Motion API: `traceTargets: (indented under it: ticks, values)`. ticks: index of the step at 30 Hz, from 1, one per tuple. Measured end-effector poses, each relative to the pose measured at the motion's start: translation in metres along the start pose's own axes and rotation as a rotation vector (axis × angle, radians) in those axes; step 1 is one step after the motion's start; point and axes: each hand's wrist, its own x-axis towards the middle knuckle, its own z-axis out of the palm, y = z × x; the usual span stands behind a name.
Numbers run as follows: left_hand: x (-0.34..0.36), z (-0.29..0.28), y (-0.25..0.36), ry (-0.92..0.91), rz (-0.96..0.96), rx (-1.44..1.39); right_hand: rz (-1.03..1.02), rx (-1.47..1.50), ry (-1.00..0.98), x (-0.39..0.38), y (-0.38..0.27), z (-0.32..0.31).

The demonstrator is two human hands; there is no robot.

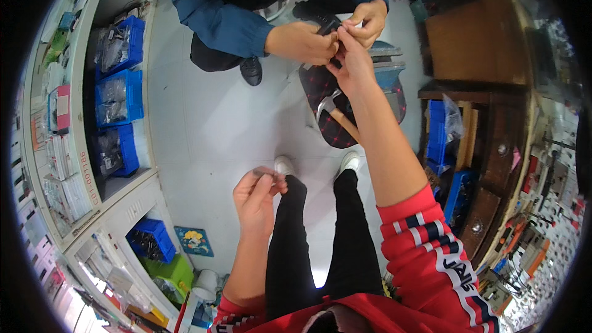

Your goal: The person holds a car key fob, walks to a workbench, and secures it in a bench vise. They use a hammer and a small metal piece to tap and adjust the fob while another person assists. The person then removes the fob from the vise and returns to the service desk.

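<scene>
My left hand (254, 200) is raised in front of my left leg, its thumb and fingers pinched around a small dark piece too blurred to name. My right hand (354, 66) reaches far forward with its fingertips drawn together, meeting the hands of a person across from me. That person's hand on the left (302, 43) and hand on the right (369, 23) close in around the same spot; whatever small thing is between our fingers cannot be made out. Below my right wrist lies a claw hammer (344, 123) with a wooden handle, partly covered by my forearm.
The hammer rests on a dark, red-patterned pad (320, 86), beside a blue-grey vise (387, 68). Shelves with blue bins (120, 98) line the left. A wooden drawer cabinet (487, 142) stands right, near a wall of hanging tools (530, 246). A green bin (166, 274) sits lower left.
</scene>
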Motion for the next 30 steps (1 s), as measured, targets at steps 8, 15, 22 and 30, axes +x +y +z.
traceTargets:
  ticks: [8,15,22,30]
  values:
    - [-0.037,-0.071,0.016,0.128,-0.046,0.011,0.047,0.120,0.019,0.031,0.005,-0.006]
    - [-0.047,-0.079,0.012,0.253,-0.022,-0.040,-0.052,0.000,-0.032,0.023,0.000,-0.005]
    - [-0.020,-0.027,0.011,0.179,0.010,-0.003,-0.144,-0.058,-0.118,0.020,-0.002,-0.004]
    - [0.021,0.027,0.017,0.073,0.108,0.027,-0.310,0.097,0.021,0.028,0.010,0.008]
